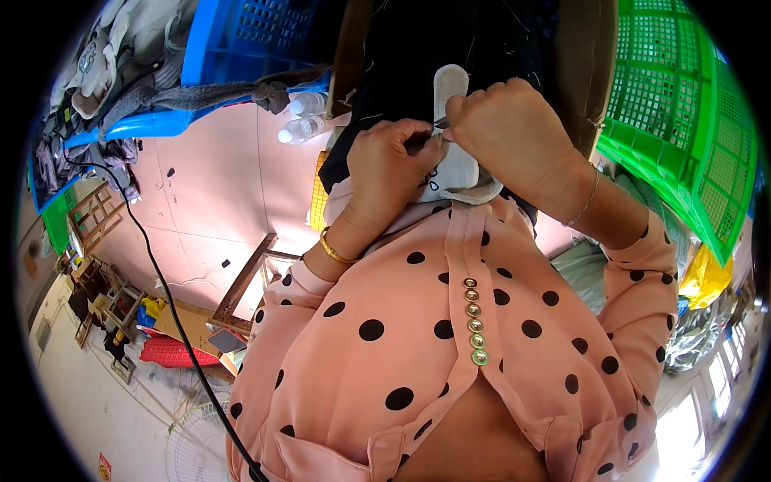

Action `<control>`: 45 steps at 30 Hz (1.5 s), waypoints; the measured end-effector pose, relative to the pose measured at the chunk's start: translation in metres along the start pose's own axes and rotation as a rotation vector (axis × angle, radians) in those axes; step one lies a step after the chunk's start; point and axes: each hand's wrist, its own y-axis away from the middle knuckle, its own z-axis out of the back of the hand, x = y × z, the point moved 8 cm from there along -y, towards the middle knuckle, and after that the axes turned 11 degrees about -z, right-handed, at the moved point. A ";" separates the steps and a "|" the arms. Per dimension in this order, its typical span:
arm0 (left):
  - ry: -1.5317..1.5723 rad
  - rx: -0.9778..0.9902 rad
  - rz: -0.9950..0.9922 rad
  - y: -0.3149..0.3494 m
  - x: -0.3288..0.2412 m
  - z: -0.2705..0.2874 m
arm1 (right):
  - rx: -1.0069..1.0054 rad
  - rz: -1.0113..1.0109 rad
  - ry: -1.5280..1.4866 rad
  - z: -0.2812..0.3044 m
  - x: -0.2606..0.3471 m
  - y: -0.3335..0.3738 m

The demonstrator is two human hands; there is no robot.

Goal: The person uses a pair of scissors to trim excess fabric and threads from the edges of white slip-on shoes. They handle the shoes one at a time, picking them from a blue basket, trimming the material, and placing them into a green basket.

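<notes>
A whitish fabric piece point(459, 165) lies on my dark-clothed lap. Its far end is a rounded, strap-like tongue, and its near end has a curved rim and small dark drop-shaped marks. My left hand point(393, 161) is closed in a pinch at the left edge of this piece. Pressed close beside it, my right hand point(510, 124) is closed around a small dark pointed metal tool point(442, 123). The tool's tip meets my left fingertips at the fabric; most of it is hidden in my fist, so its kind is unclear.
A blue plastic crate point(193, 60) heaped with grey fabric pieces stands at the far left, near two clear plastic bottles point(301, 128). A green mesh crate point(666, 96) rises on the right. Wooden stools point(245, 289) and a black cable point(161, 273) are at left.
</notes>
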 end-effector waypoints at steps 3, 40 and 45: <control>-0.016 0.002 -0.011 0.001 -0.002 0.001 | -0.051 0.033 0.009 0.004 0.003 -0.001; 0.693 0.090 0.164 -0.008 -0.037 0.018 | -0.515 -0.331 -0.260 0.036 -0.048 0.044; 0.686 0.081 0.142 -0.008 -0.038 0.018 | -0.493 -0.313 -0.129 0.043 -0.040 0.043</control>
